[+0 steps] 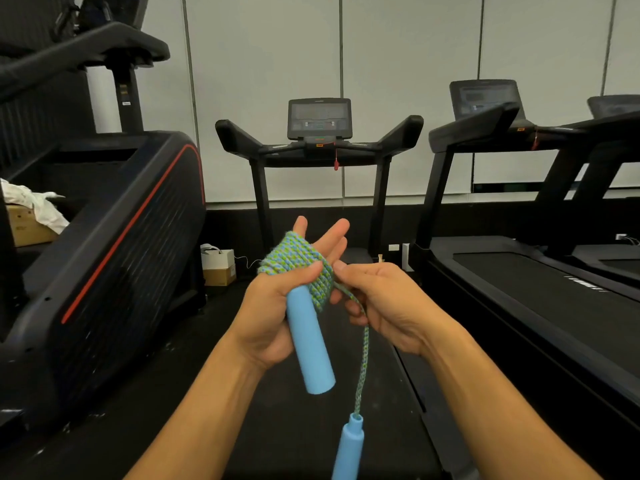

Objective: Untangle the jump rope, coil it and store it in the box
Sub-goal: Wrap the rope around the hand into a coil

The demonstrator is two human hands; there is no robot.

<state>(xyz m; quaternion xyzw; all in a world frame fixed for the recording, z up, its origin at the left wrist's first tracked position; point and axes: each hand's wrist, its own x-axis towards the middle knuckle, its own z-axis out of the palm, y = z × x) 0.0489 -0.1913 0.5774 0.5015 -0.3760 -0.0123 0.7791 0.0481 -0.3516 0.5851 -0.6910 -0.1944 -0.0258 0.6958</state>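
Holding one blue handle point(310, 336) under its thumb, my left hand point(277, 306) wears the green-blue rope point(298, 263) coiled round its palm; my right hand point(377, 299) pinches the trailing strand, second handle point(348, 445) dangling below.

Two bare forearms enter from the lower edge. Left hand point(273, 306) and right hand point(384, 303): no gloves, rings or sleeves.

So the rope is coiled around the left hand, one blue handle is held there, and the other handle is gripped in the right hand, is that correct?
Not quite: the head view shows the other handle hanging free below on the rope. The right hand pinches only the rope. The coil is around the left hand, which holds one blue handle.
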